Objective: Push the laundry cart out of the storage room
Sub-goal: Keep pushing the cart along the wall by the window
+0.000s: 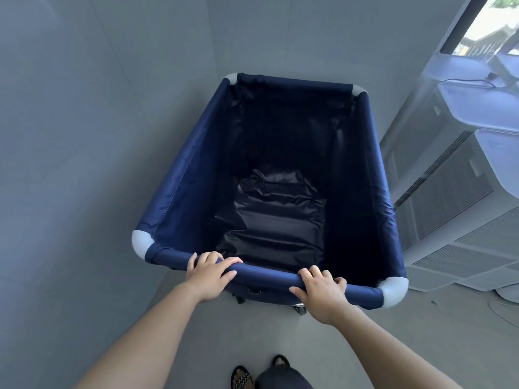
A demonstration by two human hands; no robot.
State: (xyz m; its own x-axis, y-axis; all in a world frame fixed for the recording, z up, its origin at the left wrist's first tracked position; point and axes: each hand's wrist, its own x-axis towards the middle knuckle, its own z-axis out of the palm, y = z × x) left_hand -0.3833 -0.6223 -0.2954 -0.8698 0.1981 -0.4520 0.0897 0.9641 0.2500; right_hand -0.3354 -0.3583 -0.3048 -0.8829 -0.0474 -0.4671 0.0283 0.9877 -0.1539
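Left hand point(209, 272) and right hand point(323, 287) both wrapped around near rail of navy laundry cart point(179, 178); dark crumpled liner inside, possibly empty.

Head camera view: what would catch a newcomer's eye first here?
The big navy cart fills the middle, open and empty but for its crumpled dark liner. At its near rail, the left hand and right hand grip side by side. White appliances stand along the right, below a bright window.
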